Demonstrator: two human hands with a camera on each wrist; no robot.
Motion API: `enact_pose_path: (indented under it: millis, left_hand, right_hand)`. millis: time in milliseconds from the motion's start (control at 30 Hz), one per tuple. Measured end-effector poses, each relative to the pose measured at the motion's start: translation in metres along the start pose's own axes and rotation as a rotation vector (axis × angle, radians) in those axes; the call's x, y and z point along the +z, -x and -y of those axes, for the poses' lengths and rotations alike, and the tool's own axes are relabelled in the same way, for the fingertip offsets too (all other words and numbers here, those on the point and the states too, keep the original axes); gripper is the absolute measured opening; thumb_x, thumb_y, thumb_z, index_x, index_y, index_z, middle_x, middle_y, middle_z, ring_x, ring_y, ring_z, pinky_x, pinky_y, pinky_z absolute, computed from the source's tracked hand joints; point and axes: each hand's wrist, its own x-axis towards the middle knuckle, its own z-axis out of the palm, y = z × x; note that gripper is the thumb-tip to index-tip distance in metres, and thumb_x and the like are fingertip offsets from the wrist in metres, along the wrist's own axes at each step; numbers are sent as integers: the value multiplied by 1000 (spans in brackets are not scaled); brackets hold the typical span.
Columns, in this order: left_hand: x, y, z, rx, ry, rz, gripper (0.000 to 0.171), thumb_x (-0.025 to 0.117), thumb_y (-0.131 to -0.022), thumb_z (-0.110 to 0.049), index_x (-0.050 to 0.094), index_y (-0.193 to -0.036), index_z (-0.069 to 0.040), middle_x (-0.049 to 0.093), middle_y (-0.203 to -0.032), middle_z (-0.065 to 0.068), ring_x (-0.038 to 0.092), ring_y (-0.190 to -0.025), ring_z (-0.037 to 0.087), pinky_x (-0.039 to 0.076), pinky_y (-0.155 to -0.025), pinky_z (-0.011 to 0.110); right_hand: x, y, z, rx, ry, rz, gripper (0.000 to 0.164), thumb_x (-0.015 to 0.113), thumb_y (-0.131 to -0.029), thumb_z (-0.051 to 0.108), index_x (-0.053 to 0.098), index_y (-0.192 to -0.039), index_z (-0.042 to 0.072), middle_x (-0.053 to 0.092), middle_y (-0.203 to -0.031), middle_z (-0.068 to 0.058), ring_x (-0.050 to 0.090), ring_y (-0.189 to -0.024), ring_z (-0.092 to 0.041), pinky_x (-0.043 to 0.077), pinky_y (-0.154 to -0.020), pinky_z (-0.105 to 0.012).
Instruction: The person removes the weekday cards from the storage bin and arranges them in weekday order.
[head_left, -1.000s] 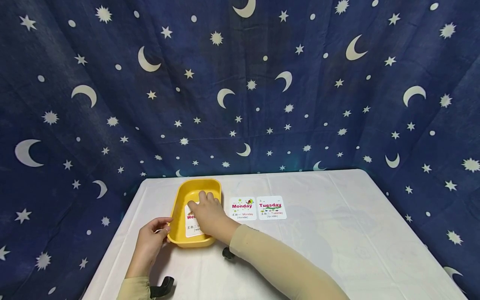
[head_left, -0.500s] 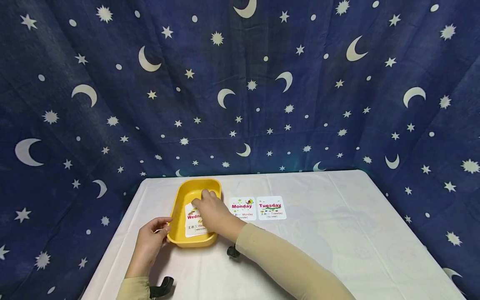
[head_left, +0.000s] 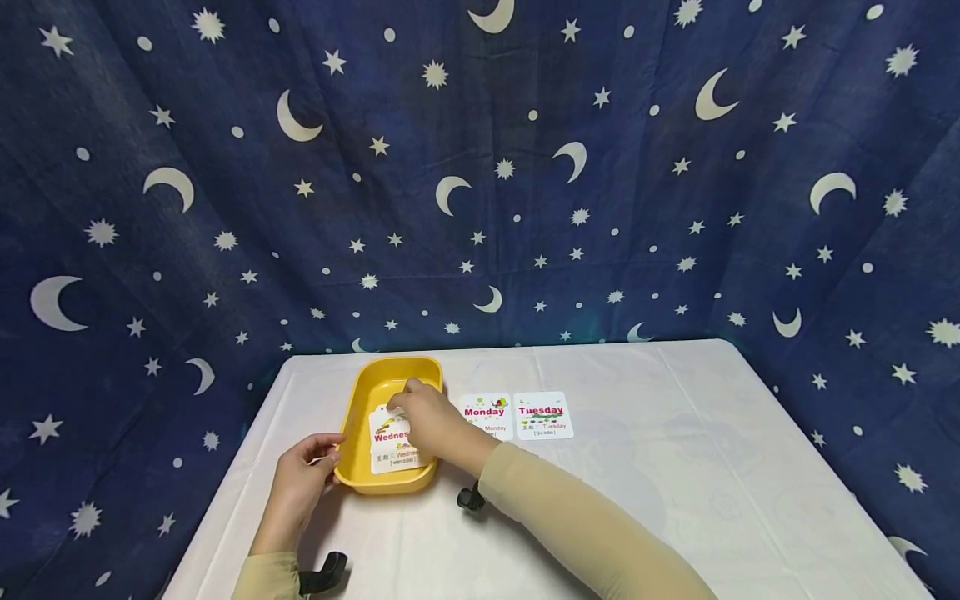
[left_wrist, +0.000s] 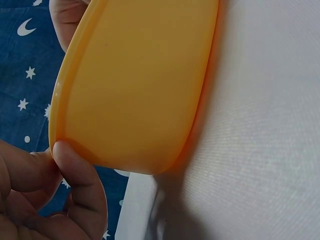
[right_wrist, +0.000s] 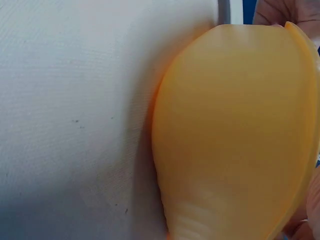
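A yellow plastic tray (head_left: 386, 486) stands at the table's back left. My left hand (head_left: 298, 477) pinches its near left rim; in the left wrist view the thumb (left_wrist: 82, 187) lies against the tray wall. Inside the tray lies a white "Wednesday" word card (head_left: 388, 457), with the edge of another card showing at its top. My right hand (head_left: 437, 423) reaches over the tray's right rim and pinches the Wednesday card near its upper right edge, covering the end of the word. The right wrist view shows mostly the tray's outer wall (right_wrist: 225, 125), hiding the cards.
Right of the tray, a "Monday" card (head_left: 483, 410) and a "Tuesday" card (head_left: 542, 415) lie side by side on the white table cloth (head_left: 660, 467). The right hand overlaps Monday's lower left corner. A dark blue curtain (head_left: 480, 225) with moons and stars hangs behind.
My right hand has shifted slightly right in the tray, uncovering more of the Wednesday card, which has turned a little. My left hand and the tray have stayed in place.
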Motion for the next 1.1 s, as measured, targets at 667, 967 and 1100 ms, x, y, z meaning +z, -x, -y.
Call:
enact_pose_path:
  millis: [667,967,1100]
  left_hand:
    - [0,0,0,-3,6,-5,30,59,-104,6,64,-134,7,56,-104,10,58,-75,15,58,-63,25]
    - [1,0,0,3,9,-4,31,61,-104,6,65,-134,7,57,-103,9,58,-75,15,58,-63,25]
    - [1,0,1,0,9,-6,31,61,-104,6,65,-134,7,57,-103,9,58,-75,15,58,-63,25]
  right_hand:
    - [-8,3,-5,4,-362,-113,32,71,-98,-2,82,-118,22,71,-110,6,63,-100,-8,57,-98,-24]
    - [-19,7,-8,13,-479,-175,32,71,-98,-2,82,-117,21,69,-106,7,59,-94,-9,52,-87,-20]
    - [-28,12,-10,45,-515,-177,33,71,-98,-3,82,-118,21,69,-107,7,59,-93,-11,52,-84,-20]
